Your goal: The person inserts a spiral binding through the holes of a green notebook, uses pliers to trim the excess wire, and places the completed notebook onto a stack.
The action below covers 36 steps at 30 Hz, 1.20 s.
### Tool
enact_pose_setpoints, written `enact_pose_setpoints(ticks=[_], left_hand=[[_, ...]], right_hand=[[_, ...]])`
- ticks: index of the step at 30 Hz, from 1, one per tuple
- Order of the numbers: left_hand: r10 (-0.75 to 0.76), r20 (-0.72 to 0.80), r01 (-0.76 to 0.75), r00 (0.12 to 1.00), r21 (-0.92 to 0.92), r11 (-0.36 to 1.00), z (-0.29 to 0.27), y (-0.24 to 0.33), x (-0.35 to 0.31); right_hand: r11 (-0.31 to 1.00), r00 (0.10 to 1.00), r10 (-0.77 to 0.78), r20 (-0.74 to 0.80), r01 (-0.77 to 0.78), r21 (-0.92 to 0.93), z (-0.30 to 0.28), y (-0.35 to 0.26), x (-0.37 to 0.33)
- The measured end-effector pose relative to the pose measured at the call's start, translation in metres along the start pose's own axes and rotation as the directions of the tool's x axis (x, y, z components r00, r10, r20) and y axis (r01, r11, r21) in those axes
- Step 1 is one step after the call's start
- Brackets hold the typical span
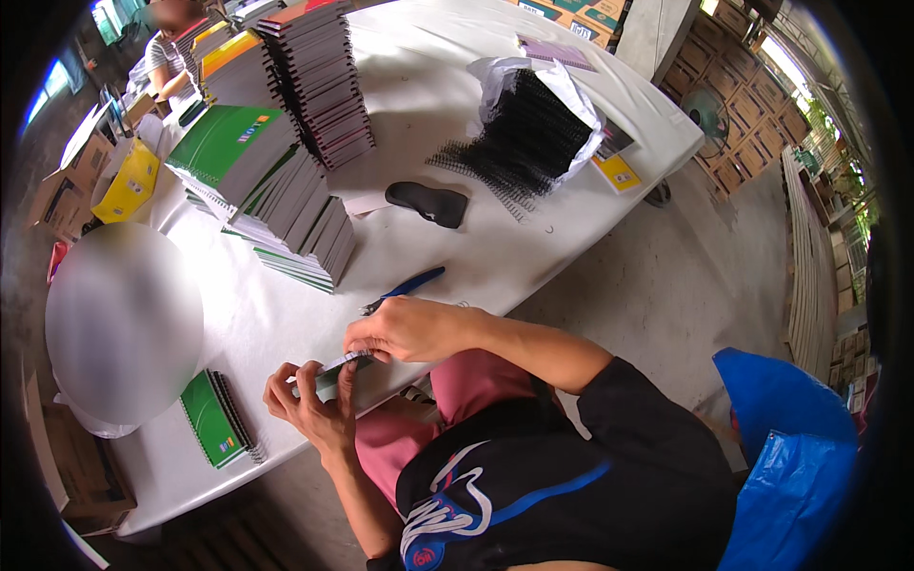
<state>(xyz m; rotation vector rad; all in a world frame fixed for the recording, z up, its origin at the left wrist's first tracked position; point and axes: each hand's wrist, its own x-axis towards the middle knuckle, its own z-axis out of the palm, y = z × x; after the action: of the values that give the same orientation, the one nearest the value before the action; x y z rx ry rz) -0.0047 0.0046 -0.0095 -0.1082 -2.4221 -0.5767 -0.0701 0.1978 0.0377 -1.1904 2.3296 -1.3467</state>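
Note:
Close to the table's near edge, my left hand (312, 398) grips a small notebook (329, 381) from the side, its fingers curled over it. My right hand (400, 328) pinches the upper edge of that notebook, where its white page edges show. Much of the notebook is hidden behind my fingers. Just beyond my right hand lies a pair of pliers with blue handles (416, 283). To the left of my left hand rests a green spiral notebook (215, 419) with a black coil along one side.
Tall stacks of green notebooks (228, 157) and black-coiled notebooks (319, 86) stand beyond. Loose black binding coils (533, 128) spill from white wrapping, with a dark curved object (428, 203) nearby. A blurred pale shape covers the left. Another person (171, 67) sits far left.

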Motion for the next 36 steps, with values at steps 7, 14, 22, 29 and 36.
enact_pose_setpoints(ticks=[7, 14, 22, 29, 36], left_hand=[[-0.035, -0.029, 0.034, 0.999, -0.051, 0.998, -0.004, -0.01, -0.002], [-0.066, -0.062, 0.059, 0.996, -0.115, 0.992, 0.0, -0.001, -0.001], [-0.107, -0.105, 0.082, 0.989, -0.219, 0.972, 0.0, -0.007, 0.002], [-0.088, -0.026, 0.081, 0.996, -0.214, 0.973, 0.002, -0.007, 0.009], [-0.096, -0.065, 0.078, 0.993, -0.242, 0.967, 0.003, -0.009, 0.012]], right_hand=[[0.618, 0.846, 0.059, -0.531, -0.448, -0.646, -0.06, 0.048, -0.009], [0.467, 0.804, 0.137, -0.579, -0.568, -0.678, -0.075, 0.132, -0.032], [0.32, 0.952, 0.128, -0.279, 0.226, 0.92, -0.051, 0.038, -0.014], [0.505, 0.997, -0.025, -0.076, 0.078, 0.86, -0.015, 0.049, -0.004], [0.589, 1.0, -0.008, 0.026, -0.016, 0.808, -0.028, 0.029, 0.012]])
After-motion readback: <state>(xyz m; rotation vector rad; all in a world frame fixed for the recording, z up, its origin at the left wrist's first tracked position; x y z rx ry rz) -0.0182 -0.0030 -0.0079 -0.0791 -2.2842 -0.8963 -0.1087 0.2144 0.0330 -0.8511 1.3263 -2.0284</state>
